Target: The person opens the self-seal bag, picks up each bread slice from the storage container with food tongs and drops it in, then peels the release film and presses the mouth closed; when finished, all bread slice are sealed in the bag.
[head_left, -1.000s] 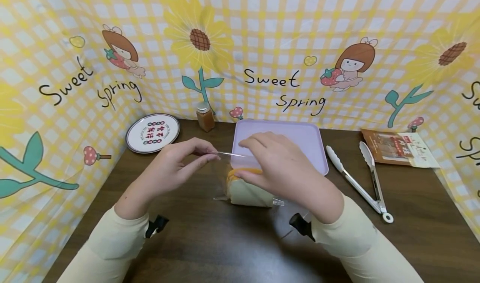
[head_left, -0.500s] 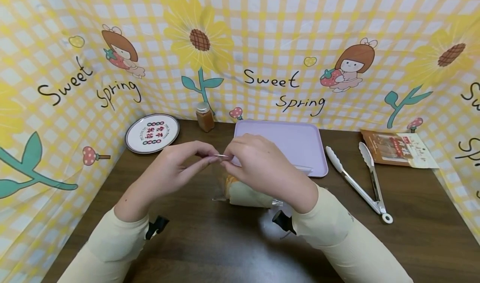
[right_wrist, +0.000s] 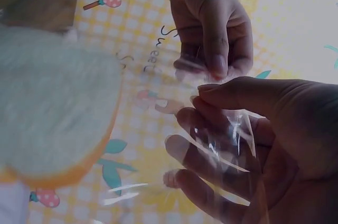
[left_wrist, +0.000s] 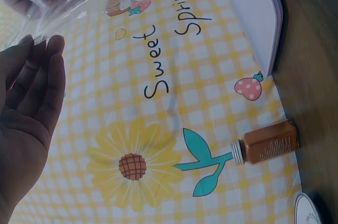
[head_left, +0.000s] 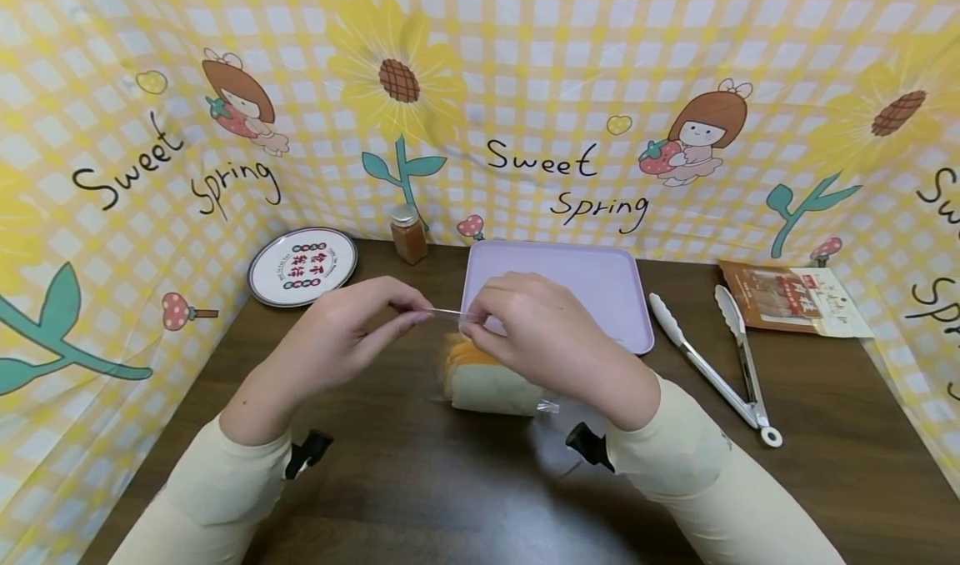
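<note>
Sliced bread (head_left: 495, 388) with an orange crust lies on the table inside a clear plastic bag (right_wrist: 227, 145). Above it, my left hand (head_left: 352, 322) pinches one side of the bag's edge between thumb and fingertips. My right hand (head_left: 532, 332) pinches the same edge a short way to the right, so a thin strip of film spans the gap between them. In the right wrist view the film runs over the right fingers, and a pale cut face of the bread shows at the left. The bag's lower part is hard to make out.
Behind the bread lies a lilac tray (head_left: 600, 277). White-tipped tongs (head_left: 738, 382) and a brown food packet (head_left: 787, 298) are at the right. A jar of brown powder (head_left: 408, 238) and a white plate (head_left: 303, 267) stand at the back left.
My right hand came left and down onto the bag's edge, took hold of it, then shifted slightly right, widening the gap. My left hand keeps its pinch almost in place.
</note>
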Available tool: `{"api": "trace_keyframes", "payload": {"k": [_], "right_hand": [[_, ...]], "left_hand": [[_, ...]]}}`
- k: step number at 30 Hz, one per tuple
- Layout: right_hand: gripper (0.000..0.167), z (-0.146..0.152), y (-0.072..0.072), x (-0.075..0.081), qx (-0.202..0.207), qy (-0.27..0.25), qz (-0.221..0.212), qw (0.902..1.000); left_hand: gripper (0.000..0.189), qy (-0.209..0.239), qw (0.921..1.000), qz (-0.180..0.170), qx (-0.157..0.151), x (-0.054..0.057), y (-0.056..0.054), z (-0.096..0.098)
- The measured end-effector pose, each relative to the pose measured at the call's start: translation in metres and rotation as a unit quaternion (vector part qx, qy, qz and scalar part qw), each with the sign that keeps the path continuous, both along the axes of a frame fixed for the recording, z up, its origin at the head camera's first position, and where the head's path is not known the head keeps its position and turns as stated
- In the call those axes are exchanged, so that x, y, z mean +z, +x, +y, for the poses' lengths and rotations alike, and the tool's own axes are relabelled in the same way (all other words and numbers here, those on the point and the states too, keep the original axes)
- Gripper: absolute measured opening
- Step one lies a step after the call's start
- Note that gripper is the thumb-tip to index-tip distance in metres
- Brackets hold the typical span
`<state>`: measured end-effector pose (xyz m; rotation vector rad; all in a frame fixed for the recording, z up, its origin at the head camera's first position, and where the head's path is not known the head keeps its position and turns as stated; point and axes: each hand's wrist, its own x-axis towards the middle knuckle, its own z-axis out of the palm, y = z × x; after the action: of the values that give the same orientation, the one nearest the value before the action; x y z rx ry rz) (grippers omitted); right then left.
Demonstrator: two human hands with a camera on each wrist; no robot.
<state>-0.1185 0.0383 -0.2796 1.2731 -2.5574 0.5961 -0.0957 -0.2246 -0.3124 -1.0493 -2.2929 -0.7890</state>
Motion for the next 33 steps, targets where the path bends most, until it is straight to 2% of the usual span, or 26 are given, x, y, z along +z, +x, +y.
{"api": "trace_keyframes", "payload": {"k": [4,9,15,23,27,33], "right_hand": [[0.013,0.007,0.000,-0.003,0.000,-0.007,0.010,0.9999],[0.012,0.014,-0.001,-0.007,0.004,-0.006,0.012,0.9999],[0.009,0.026,-0.002,-0.010,-0.003,-0.004,0.011,0.9999],[0.007,0.043,-0.002,-0.013,-0.006,0.013,0.017,0.9998],[0.008,0.050,-0.001,-0.014,-0.005,0.016,0.027,0.9995],[0.009,0.062,0.000,-0.017,-0.010,0.023,0.031,0.9992]], "left_hand": [[0.007,-0.001,1.0000,-0.004,0.008,0.001,0.001,-0.003],[0.026,-0.005,0.9998,-0.011,0.013,0.003,0.002,-0.004],[0.025,-0.007,0.9994,-0.019,0.029,0.004,0.004,-0.008],[0.026,-0.001,0.9995,-0.010,0.028,0.003,0.004,-0.012],[0.020,-0.009,0.9990,-0.019,0.038,0.004,0.005,-0.014],[0.025,-0.013,0.9984,-0.028,0.048,0.005,0.007,-0.016]]}}
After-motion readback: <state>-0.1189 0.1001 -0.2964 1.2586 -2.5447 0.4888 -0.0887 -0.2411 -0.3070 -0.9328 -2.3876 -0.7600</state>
